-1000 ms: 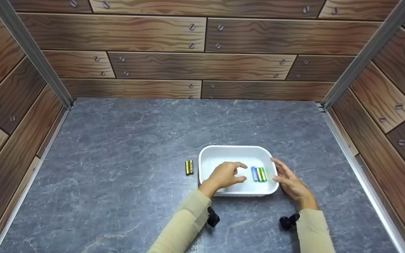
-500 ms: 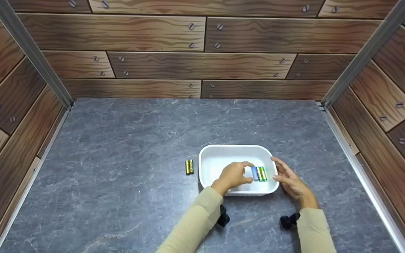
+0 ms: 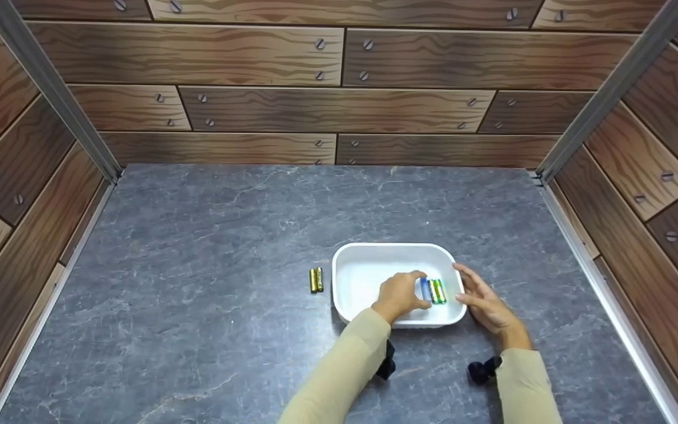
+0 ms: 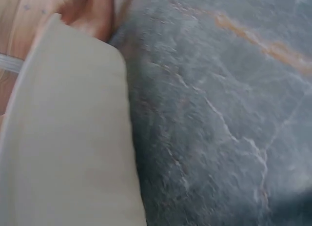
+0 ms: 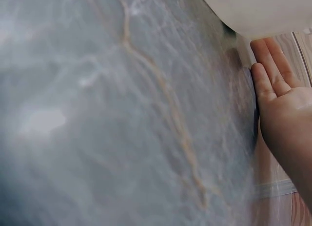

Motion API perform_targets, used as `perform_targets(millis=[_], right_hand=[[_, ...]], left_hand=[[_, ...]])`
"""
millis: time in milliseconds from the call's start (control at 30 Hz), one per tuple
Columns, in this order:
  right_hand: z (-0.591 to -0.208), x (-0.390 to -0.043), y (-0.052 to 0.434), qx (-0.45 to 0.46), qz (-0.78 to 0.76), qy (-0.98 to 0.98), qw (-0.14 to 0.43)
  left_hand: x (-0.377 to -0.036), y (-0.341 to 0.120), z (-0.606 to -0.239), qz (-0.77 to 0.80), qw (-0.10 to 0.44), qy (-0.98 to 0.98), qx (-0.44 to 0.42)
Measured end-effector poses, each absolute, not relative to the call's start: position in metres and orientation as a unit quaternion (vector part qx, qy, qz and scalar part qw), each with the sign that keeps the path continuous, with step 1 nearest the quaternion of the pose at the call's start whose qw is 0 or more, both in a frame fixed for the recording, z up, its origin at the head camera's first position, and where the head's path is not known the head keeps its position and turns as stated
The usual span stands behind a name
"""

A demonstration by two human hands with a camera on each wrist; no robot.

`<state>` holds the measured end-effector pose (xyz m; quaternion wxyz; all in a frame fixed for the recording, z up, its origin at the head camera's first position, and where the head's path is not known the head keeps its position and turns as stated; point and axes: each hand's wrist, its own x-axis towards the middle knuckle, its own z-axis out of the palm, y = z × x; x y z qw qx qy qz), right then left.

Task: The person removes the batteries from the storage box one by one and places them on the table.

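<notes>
In the head view a white rectangular tub (image 3: pixel 395 250) with rounded corners stands on the dark marbled table. My left hand (image 3: pixel 401 294) reaches into it, thumb and forefinger at the two ends of a blue battery (image 3: pixel 425 290), pinching it. Beside that battery lie two green-and-white batteries (image 3: pixel 436 291). At the tub's right end my right hand (image 3: pixel 489 306) rests its fingertips and thumb on the rim. The right wrist view shows straight fingers (image 5: pixel 273 70) against the tub's outer wall (image 5: pixel 268 11). Only a blurred part of the left hand (image 4: pixel 92 16) appears past the sleeve in the left wrist view.
Two gold-and-black batteries (image 3: pixel 316 280) lie side by side on the table (image 3: pixel 227 235), just left of the tub. Wood-patterned panels (image 3: pixel 256 106) enclose the back and both sides, with metal posts (image 3: pixel 615 88) at the corners.
My left hand has moved right inside the tub and its thumb and forefinger have come around the blue battery. The right hand and the tub have stayed in place.
</notes>
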<state>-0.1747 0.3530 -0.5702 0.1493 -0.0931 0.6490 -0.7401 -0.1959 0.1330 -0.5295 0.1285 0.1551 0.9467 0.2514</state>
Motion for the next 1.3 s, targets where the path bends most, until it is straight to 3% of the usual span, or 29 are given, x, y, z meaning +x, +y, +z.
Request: perform_targets(millis=[900, 1300], right_hand=[[-0.569, -0.174, 0.352, -0.059, -0.739, 0.656, 0.145], [-0.571, -0.175, 0.355, -0.105, -0.747, 0.637, 0.156]], left_hand=[[-0.197, 0.145, -0.541, 0.171, 0.106, 0.969, 0.140], [-0.198, 0.145, -0.535, 0.149, 0.114, 0.971, 0.149]])
